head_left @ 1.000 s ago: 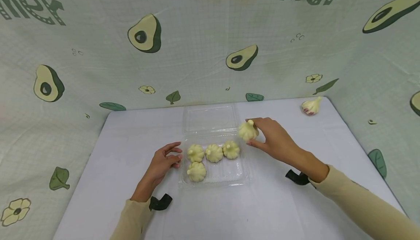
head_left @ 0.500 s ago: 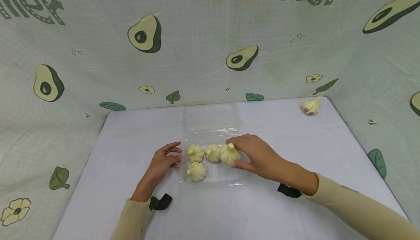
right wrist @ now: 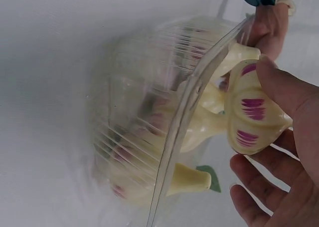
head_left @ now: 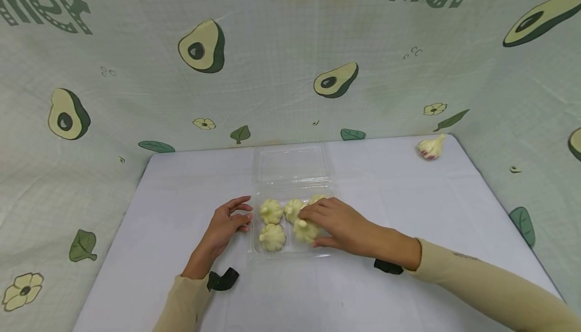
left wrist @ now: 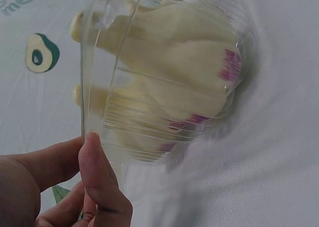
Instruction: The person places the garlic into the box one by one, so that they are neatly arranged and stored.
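Bulb [head_left: 305, 230] was in right hand [head_left: 347, 227] — thumb and fingers pinched its sides, above near middle of clear box [head_left: 290, 258]. Left hand [head_left: 228, 225] pinched left rim of same box. Four bulbs [head_left: 271, 212] stood inside: three in far row, one near left; rightmost partly hidden. Lid [head_left: 292, 165] lay open behind — lone bulb [head_left: 429, 148] at table's [head_left: 386, 170] far right corner.

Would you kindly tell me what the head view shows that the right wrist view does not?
Only the head view shows the lone garlic bulb at the far right of the white table. Only the right wrist view shows purple streaks on the held bulb. Both show the right hand holding that bulb over the clear container, and the left hand.
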Action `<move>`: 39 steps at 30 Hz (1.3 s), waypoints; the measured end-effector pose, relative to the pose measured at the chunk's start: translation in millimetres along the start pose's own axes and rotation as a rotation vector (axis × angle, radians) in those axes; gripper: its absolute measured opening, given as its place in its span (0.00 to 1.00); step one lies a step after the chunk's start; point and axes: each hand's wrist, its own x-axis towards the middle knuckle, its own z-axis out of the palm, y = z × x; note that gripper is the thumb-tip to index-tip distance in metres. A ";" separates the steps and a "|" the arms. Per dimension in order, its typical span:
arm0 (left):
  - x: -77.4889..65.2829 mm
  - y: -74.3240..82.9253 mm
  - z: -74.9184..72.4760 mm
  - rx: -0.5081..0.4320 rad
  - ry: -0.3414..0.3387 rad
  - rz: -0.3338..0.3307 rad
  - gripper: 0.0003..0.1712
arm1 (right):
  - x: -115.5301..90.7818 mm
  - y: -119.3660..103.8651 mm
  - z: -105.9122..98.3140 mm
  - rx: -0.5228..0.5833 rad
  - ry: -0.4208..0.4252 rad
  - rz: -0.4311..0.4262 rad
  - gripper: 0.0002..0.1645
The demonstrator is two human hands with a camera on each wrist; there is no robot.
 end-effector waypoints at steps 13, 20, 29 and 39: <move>-0.9 1.4 0.2 0.004 -0.006 0.006 0.32 | 6.4 3.6 8.3 -0.110 -0.095 -0.066 0.39; -0.5 0.6 0.5 0.010 -0.001 0.005 0.32 | 10.3 5.6 14.4 -0.109 -0.114 -0.089 0.38; 0.8 -0.9 -0.2 0.010 0.002 0.003 0.32 | 14.4 6.6 27.3 -0.223 -0.159 -0.124 0.39; 0.7 -1.3 -0.3 0.004 0.000 0.006 0.31 | 16.8 4.6 33.6 -0.298 -0.184 -0.157 0.38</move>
